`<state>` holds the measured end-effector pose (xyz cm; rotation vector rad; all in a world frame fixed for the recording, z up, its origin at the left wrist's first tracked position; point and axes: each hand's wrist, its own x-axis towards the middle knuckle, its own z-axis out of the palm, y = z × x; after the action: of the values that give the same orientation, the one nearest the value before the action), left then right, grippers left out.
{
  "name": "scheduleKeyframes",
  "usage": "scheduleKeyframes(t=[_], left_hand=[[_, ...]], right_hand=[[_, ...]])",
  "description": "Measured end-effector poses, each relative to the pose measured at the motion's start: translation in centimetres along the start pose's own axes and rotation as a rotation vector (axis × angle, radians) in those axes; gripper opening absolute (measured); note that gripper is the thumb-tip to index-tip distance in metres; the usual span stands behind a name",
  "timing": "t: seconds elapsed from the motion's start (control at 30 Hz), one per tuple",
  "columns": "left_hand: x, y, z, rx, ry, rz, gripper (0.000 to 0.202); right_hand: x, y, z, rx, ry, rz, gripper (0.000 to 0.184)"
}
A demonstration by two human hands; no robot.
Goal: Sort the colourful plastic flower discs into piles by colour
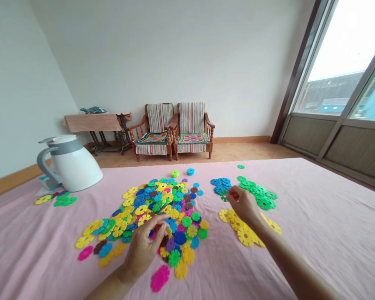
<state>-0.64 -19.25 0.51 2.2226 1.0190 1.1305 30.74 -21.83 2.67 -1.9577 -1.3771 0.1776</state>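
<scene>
"Flower-shaped discs [140,209] are spread in a mixed heap [158,206] at the middle of the pink cloth [325,233], and smaller groups are set out to its right. What could be upset, going from the left?"

"At the far left, the white jug [81,171] is placed near a few stray discs [65,200]; it would probably be knocked only by a wide sweep of the arm. At the heap, loose discs could be dragged outward by the left wrist, since they are overlapped and nothing is pinned down. Farther right, the green disc [223,196] could be dropped among the blue discs [220,183], as it is gripped only by its edge close beside them. The yellow discs [245,235] could be brushed out of place by the right forearm, which is stretched across their side."

"And the hands?"

"The left hand [143,246] is poised over the near side of the heap, half curled, with the thumb brought near the fingers; whether anything is held there cannot be told. By the right hand [245,204], the green disc is pinched between thumb and fingertips. Green discs [262,196] are seen just beside that hand, to the right."
</scene>
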Motion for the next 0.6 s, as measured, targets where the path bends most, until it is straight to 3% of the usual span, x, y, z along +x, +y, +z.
scheduleKeyframes(t=[0.13,0.27,0.37,0.6], left_hand=[[0.0,-0.3,0.0,0.044,0.026,0.011,0.022],[0.0,-0.4,0.2,0.066,0.046,0.007,0.021],[0.2,-0.3,0.0,0.105,0.095,0.02,0.019],[2.2,-1.8,-1.7,0.305,0.149,0.062,0.018]], right_hand=[[2.3,4.5,-2.4,-0.143,0.103,0.201,0.025],[2.2,6.0,-3.4,-0.19,0.148,0.275,0.032],[1.4,4.9,-3.0,-0.174,0.118,0.222,0.028],[-3.4,-1.5,0.2,0.053,-0.075,-0.168,0.022]])
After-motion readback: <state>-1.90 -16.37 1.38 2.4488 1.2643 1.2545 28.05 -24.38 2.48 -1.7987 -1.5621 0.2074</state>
